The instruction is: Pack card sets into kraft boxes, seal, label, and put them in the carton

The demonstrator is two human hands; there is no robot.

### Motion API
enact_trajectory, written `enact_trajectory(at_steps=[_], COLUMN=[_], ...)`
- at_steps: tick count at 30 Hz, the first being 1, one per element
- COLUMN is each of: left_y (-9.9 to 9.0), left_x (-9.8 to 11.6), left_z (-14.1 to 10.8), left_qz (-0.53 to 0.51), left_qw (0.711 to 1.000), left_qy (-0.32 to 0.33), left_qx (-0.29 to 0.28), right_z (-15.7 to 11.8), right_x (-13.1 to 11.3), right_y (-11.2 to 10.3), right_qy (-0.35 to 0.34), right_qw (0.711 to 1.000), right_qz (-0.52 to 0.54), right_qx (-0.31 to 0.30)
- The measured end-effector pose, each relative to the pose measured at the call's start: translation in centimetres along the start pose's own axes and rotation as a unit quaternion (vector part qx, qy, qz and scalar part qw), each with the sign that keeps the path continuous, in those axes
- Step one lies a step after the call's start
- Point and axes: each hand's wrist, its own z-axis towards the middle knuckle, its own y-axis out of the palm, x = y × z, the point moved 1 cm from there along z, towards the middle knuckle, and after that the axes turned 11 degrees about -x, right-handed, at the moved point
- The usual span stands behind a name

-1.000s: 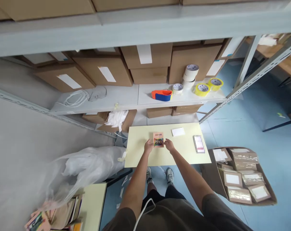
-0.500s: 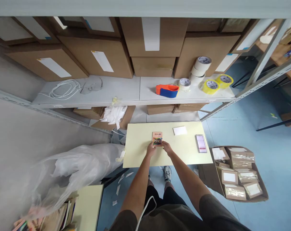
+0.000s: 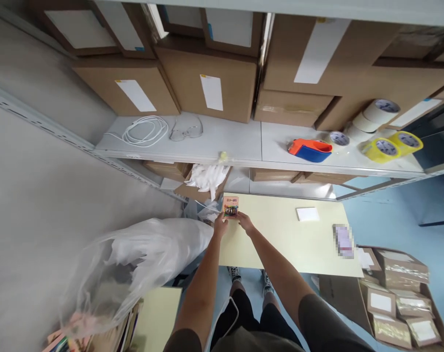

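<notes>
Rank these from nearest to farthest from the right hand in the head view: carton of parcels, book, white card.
From the right hand:
1. Book: at its fingertips, just to the left.
2. White card: on the table, to the right.
3. Carton: farther right, down on the floor beyond the table.

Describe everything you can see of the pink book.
The pink book is small, looks like paper or card, and appears closed, its front facing up. Reddish lettering, too small to read, crosses the top; a dark, multicoloured picture fills the lower part. It is at the far left corner of the pale yellow table, lettering end away from the person; whether it rests there is unclear. The left-hand grip and right-hand grip hold its near corners.
</notes>
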Motion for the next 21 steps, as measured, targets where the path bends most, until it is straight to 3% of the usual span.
enact_trajectory(at_steps=[3, 6, 10, 14, 21], left_y=[-1.1, -1.8, -1.9, -0.4, 4.6], left_x=[-0.1, 0.8, 3.6, 8.7, 20.3], left_z=[0.0, -1.1, -3.1, -4.0, -4.0], left_qz=[-0.019, -0.047, -0.102, -0.143, -0.107], left_qw=[1.0, 0.999, 0.994, 0.988, 0.98], left_qy=[0.003, 0.016, 0.003, 0.048, 0.161], left_qx=[0.002, 0.013, 0.037, 0.019, -0.036], right_z=[0.0, -1.6, -5.2, -9.5, -15.0], right_x=[0.0, -0.7, -3.1, -5.7, -10.6], right_y=[0.0, -1.4, -4.2, -8.0, -15.7], right_qy=[0.012, 0.015, -0.069, -0.135, -0.184], right_qw=[0.999, 0.997, 0.99, 0.966, 0.922], right_qz=[-0.012, -0.039, -0.09, -0.17, -0.264], right_qx=[0.033, 0.072, 0.085, 0.14, 0.215])
